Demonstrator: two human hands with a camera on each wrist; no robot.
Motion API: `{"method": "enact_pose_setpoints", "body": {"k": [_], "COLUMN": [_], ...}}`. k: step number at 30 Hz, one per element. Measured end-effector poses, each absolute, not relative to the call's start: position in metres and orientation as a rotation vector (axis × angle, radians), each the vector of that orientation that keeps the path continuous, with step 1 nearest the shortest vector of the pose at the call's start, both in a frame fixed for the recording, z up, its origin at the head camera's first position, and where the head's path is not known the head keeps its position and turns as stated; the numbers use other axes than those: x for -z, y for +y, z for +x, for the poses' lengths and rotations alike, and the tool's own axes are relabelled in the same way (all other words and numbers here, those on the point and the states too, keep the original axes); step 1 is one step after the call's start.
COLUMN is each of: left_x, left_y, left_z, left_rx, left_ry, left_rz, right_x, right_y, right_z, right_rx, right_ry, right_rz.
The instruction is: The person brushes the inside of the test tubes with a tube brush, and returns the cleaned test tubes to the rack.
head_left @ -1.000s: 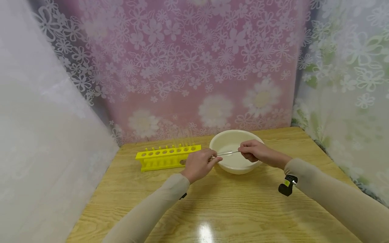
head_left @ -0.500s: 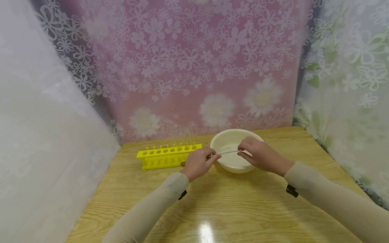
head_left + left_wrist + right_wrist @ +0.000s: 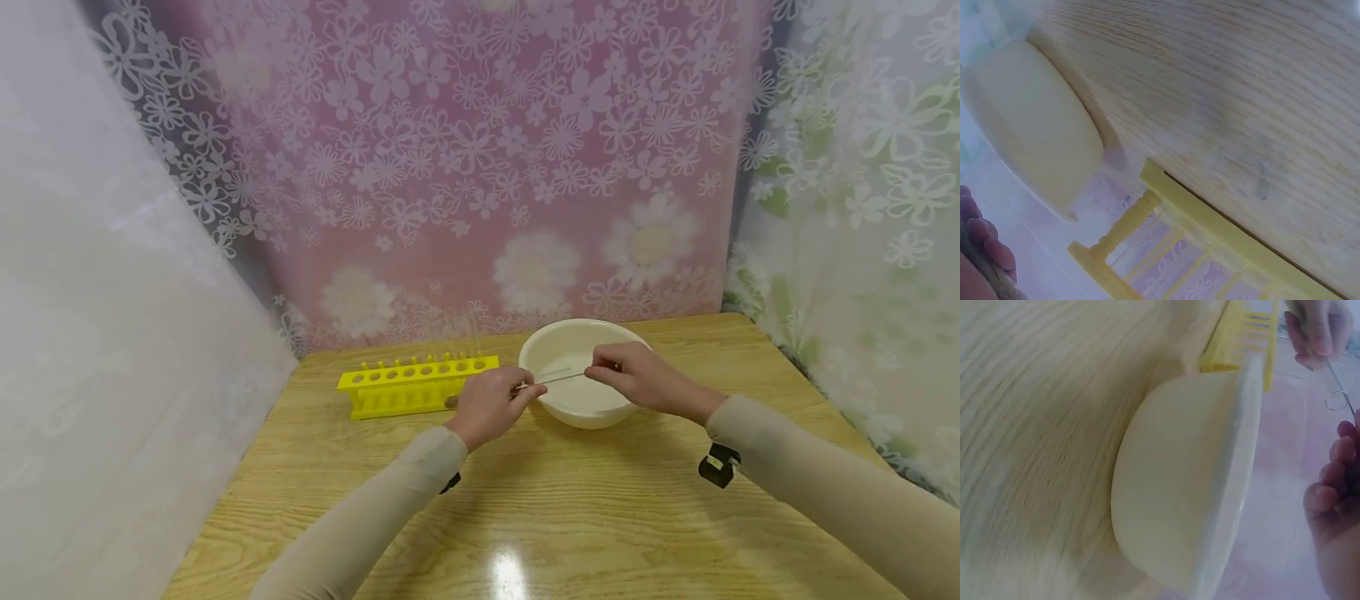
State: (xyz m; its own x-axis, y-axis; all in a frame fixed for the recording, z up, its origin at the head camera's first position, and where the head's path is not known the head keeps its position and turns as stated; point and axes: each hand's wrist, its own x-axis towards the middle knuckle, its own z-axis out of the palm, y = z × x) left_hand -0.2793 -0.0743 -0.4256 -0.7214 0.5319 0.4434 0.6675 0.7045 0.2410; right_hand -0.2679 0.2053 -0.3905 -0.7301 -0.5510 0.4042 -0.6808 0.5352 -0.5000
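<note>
Above the cream basin [image 3: 585, 417], my left hand [image 3: 491, 404] holds a clear glass test tube [image 3: 557, 374], its mouth pointing to the right. My right hand [image 3: 633, 375] pinches the thin twisted wire handle of a test tube brush [image 3: 573, 376]. In the right wrist view, the wire [image 3: 1350, 406] runs out from the tube's round mouth [image 3: 1336, 400] to my right fingers. A brownish part shows in my left palm in the left wrist view, probably bristles inside the tube. Most of the tube is hidden by my left hand.
Left of the basin stands a yellow test tube rack [image 3: 397, 408], partly behind my left hand. Several clear tubes [image 3: 457, 337] stand upright toward its right end. Beneath everything lies a wooden table [image 3: 600, 517], with a flowered curtain [image 3: 525, 167] behind.
My right hand turned at the wrist and then turned back, still pinching the wire. My left hand has stayed almost in place with the tube. Rack and basin have not moved.
</note>
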Motion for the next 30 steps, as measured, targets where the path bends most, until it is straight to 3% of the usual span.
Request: {"method": "enact_pose_setpoints", "body": {"k": [11,22,30], "left_x": [0.426,0.427,0.426], "left_y": [-0.069,-0.071,-0.072], "left_z": [-0.277,-0.283,-0.282], "left_rx": [0.375,0.520,0.585], "left_ry": [-2.420,-2.544,-2.609], "left_rz": [-0.949,-0.896,-0.919], "right_x": [0.381,0.399,0.407], "right_y": [0.198,0.199,0.205], "right_z": [-0.275,-0.273,-0.276], "right_rx": [-2.086,-0.819,-0.467], "right_ry": [-2.765,-2.509,-2.171], "right_rz": [0.505,0.883,1.084]}}
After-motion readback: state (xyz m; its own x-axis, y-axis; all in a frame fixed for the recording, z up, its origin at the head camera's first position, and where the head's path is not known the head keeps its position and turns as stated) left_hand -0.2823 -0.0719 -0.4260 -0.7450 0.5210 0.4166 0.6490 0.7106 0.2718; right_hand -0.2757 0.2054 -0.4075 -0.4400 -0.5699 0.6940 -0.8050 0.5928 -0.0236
